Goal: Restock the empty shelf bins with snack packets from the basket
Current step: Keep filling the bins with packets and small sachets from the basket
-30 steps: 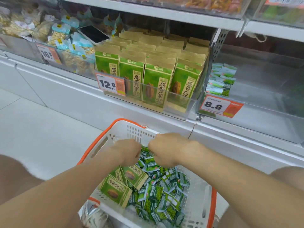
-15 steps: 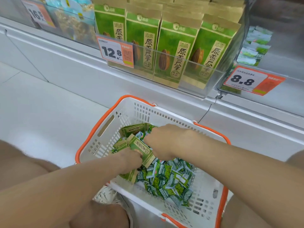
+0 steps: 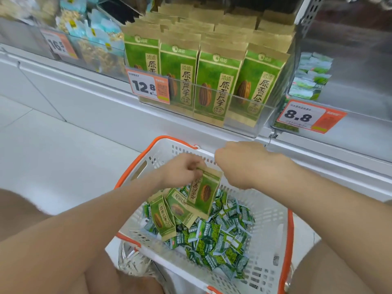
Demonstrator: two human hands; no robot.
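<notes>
The left hand (image 3: 182, 170) pinched the top of a green-and-tan paper seed pouch (image 3: 204, 192), held just above the white orange-rimmed plastic basket (image 3: 265, 219); the right hand (image 3: 244, 164) hid its fingers, so its grip was unclear. Next, the pouch likely needed slotting upright into the clear plastic shelf bin (image 3: 262, 122) above.

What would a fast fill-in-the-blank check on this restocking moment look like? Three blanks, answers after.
1. The left hand pinches a green seed packet by its ____ edge, above the basket.
2. The price tag on the full bin of upright packets reads ____.
3. The small green packets lie loose in the white basket, whose rim is ____.

Missing words: top; 12.8; orange.
</notes>
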